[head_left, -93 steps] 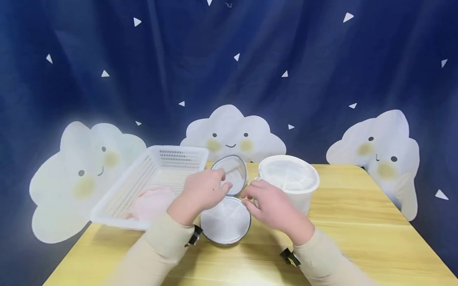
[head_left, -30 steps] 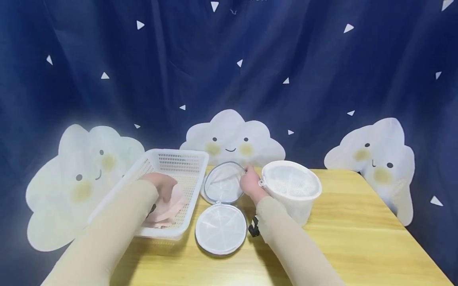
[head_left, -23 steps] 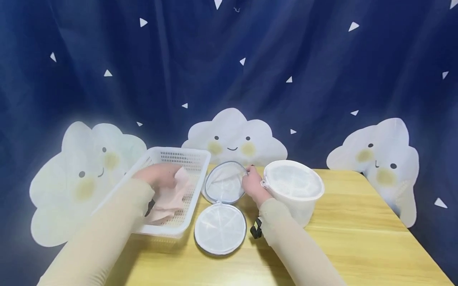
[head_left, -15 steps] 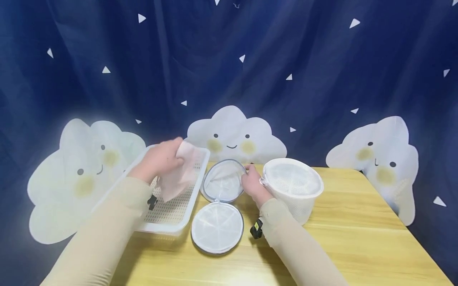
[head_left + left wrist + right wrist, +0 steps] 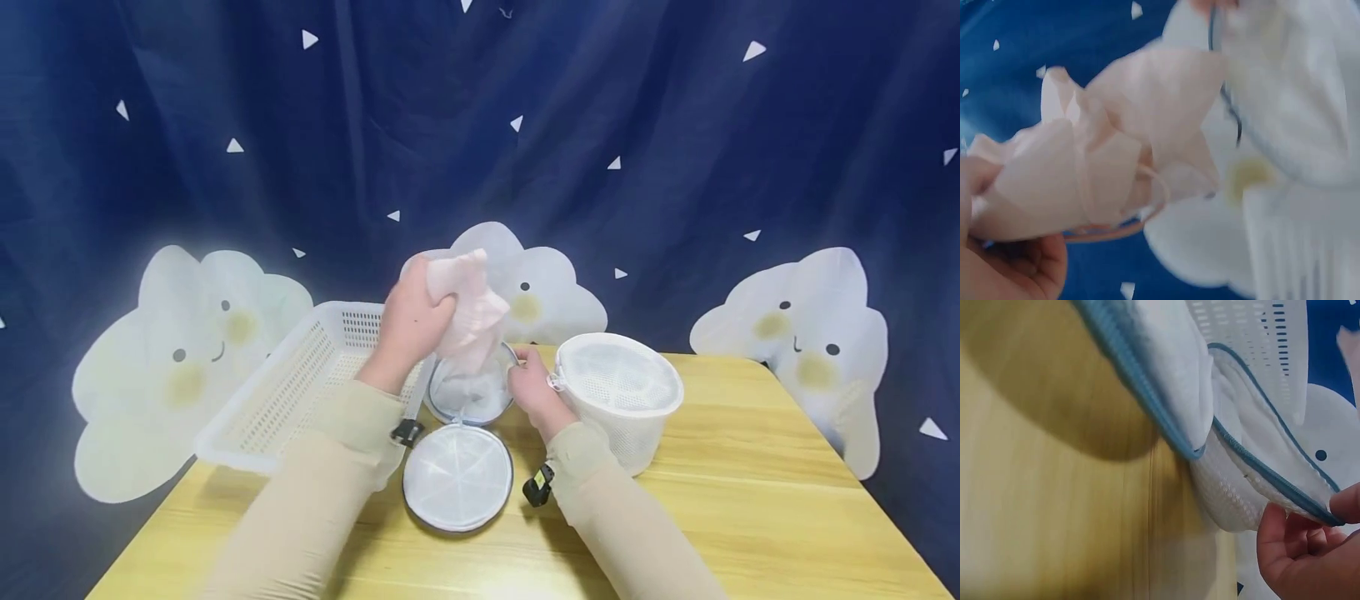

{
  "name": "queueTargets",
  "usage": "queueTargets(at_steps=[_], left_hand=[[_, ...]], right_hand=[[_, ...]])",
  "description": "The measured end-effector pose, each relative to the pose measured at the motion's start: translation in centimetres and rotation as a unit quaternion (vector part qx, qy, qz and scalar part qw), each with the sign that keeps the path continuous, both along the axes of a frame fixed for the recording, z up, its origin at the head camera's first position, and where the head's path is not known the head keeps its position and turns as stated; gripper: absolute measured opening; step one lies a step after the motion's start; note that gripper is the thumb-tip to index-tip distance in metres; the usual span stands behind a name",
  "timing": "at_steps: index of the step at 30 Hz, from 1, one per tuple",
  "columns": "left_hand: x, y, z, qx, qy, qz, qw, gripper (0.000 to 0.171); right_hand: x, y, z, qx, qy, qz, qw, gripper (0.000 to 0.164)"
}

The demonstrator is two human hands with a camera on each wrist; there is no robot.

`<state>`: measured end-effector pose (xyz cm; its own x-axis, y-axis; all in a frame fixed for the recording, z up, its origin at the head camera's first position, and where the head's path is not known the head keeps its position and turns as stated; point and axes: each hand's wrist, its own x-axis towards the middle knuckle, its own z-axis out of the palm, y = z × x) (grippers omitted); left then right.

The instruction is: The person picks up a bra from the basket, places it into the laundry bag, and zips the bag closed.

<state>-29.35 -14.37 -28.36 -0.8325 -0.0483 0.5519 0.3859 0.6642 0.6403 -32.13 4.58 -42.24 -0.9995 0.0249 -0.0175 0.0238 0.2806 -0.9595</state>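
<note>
- Held in the left grip point(image 5: 411, 323): pink cloth point(image 5: 468, 321), gathered at one end, raised near the open mesh bag point(image 5: 1225, 492).
- Pinched in the right grip point(image 5: 534, 385): the mesh bag's blue rim.
- Probably light, limp and hard to damage; best taken by the bunched bulk, not the thin loop point(image 5: 1113, 234).
- Likely to sag at the mesh walls; better steadied by the firmer-looking rim.

Light is glaring off the table point(image 5: 495, 575) in the bright head view. The left wrist view is looking dimmer, its mesh bag point(image 5: 1291, 94) blurring; in the right wrist view, the lid point(image 5: 1169, 369) is casting a broad shadow.
</note>
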Motion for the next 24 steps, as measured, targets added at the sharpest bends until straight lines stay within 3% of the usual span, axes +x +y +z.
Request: queueTargets(at_steps=[3,7,13,19,24], left_hand=[[-0.1,2.5,-1.1,0.052,-0.022,-0.003,0.9984,0.041],[-0.6,5.0,-2.7,0.108,-0.052,0.015,0.9927,0.043],[-1.5,7.3,-6.4,0.139,-0.084,0.064,0.9847,0.042],[-2.4,8.3,-11.2,0.112,-0.087,0.069,0.9875,0.044],[-2.6,8.6,-14.1,0.009,-0.098,0.063,0.9931,0.042]], right_hand=[[0.3,0.0,-0.1,-0.023,0.001,-0.002,1.000,0.041],[0.6,-0.1,0.1,-0.059,0.005,-0.003,0.998,0.041],[0.6,-0.4,-0.2,-0.108,0.021,-0.010,0.994,0.041],[0.4,-0.5,-0.5,-0.143,0.023,-0.022,0.989,0.046],[0.3,-0.3,-0.6,-0.139,0.001,-0.044,0.989,0.047]])
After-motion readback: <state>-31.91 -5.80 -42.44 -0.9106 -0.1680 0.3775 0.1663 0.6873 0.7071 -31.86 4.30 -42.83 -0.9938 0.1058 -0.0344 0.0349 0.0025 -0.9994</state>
